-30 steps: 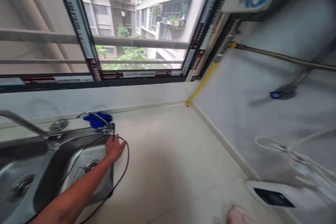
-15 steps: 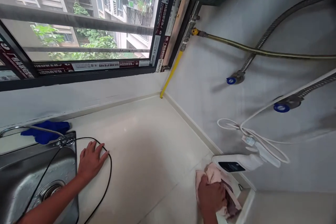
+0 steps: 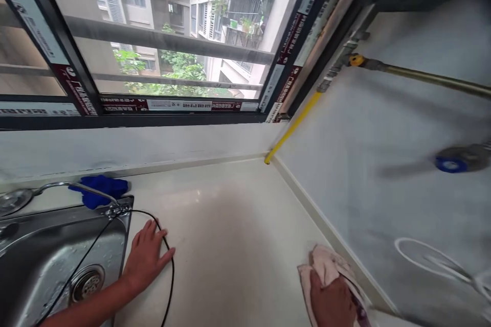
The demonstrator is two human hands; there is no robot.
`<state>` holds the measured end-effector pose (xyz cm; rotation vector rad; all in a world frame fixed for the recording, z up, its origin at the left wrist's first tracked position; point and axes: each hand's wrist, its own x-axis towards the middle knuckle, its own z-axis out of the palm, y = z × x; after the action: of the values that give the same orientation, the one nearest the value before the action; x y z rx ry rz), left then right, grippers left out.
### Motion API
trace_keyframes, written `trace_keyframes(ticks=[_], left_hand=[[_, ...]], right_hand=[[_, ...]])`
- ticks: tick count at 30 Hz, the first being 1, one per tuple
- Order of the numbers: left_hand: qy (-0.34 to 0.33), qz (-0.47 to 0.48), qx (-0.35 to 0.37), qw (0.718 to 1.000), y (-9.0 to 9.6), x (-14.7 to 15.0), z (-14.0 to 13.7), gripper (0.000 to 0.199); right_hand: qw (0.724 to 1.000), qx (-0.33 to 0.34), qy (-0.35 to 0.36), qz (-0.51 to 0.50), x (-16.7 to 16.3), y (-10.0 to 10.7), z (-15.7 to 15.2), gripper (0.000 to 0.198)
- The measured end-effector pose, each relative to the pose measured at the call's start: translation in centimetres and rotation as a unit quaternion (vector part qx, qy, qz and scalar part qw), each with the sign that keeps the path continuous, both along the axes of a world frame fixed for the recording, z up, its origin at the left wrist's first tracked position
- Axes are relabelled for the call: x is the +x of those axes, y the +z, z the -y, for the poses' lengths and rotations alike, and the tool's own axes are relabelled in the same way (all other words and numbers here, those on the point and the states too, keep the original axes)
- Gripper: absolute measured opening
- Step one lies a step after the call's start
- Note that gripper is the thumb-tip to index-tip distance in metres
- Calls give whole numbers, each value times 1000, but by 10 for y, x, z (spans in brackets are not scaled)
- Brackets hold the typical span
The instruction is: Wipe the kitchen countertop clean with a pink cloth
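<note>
My left hand (image 3: 148, 255) lies flat on the pale countertop (image 3: 226, 225), just right of the sink, its fingers spread. A thin black cable (image 3: 172, 276) runs under or against those fingers and loops down the counter. At the lower right, my right hand (image 3: 333, 299) is closed on a pink cloth (image 3: 326, 263) and presses it to the counter near the right wall. Part of the cloth, with a darker patch, shows beyond the knuckles. My right fingertips are hidden in the folds.
A steel sink (image 3: 57, 260) with a drain (image 3: 88, 283) and a faucet (image 3: 84, 187) is at the left. A blue cloth (image 3: 100, 191) lies behind it. A yellow pipe (image 3: 293, 130) rises in the corner beside the window. A blue-capped valve (image 3: 452, 163) and a white cord (image 3: 425, 258) are on the right.
The view has swung left, so the scene sits further right. My right hand has moved the pink cloth away from the white bottle-like object, along the wall toward the corner. My left hand stays by the sink.
</note>
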<state>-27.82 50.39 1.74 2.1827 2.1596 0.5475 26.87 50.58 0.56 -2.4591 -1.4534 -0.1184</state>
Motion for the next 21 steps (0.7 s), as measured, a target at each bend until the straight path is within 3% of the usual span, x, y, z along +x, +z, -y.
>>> trace_keyframes(ticks=[6,9,12,14,16,19,21], left_hand=[[1,-8,-5,1000,-3,3,4,46],[-7,-17,21,1000,-7,1,7,47],[-7,-23,41,999,-9,1,9,47],[-2,-18,45,999,-7,2,9,47],[4,-11,44,999,-4,3,9,46],[13,-8,47,999,-1,3,8,43],[19,-8,50,999,1,3,8,41]], right_hand=[[999,-32,-19,0,-70,21,-158,79],[999,-23,40,-17,-125,29,-228,73],[988,-12,150,-32,-201,40,-275,61],[970,-4,240,-39,-264,46,-282,55],[941,3,334,-46,-328,51,-266,50],[877,10,476,-63,-410,50,-210,41],[833,15,548,-76,-443,46,-170,40]])
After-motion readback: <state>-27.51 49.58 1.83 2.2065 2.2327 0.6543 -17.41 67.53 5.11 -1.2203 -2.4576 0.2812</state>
